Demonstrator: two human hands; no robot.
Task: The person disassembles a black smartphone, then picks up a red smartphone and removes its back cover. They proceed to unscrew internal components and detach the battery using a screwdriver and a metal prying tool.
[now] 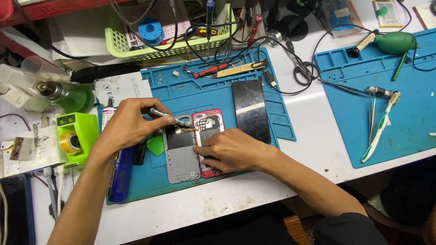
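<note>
My left hand point(129, 124) grips a slim metal screwdriver point(170, 118), its tip touching the upper left corner of an opened phone with a red frame point(208, 124). My right hand point(231, 149) presses down on the lower half of that phone and hides it. A grey back cover point(180, 156) lies flat just left of the phone. A black screen panel point(250, 109) rests to the right. All sit on a blue work mat point(200, 90).
A green plastic pick point(156, 146) and a dark blue tube point(121, 174) lie left of the cover. A green basket point(168, 45) with cables stands behind. Scissors point(302, 70), a second blue mat point(386, 90) with tweezers, a toothbrush and a green blower are at right.
</note>
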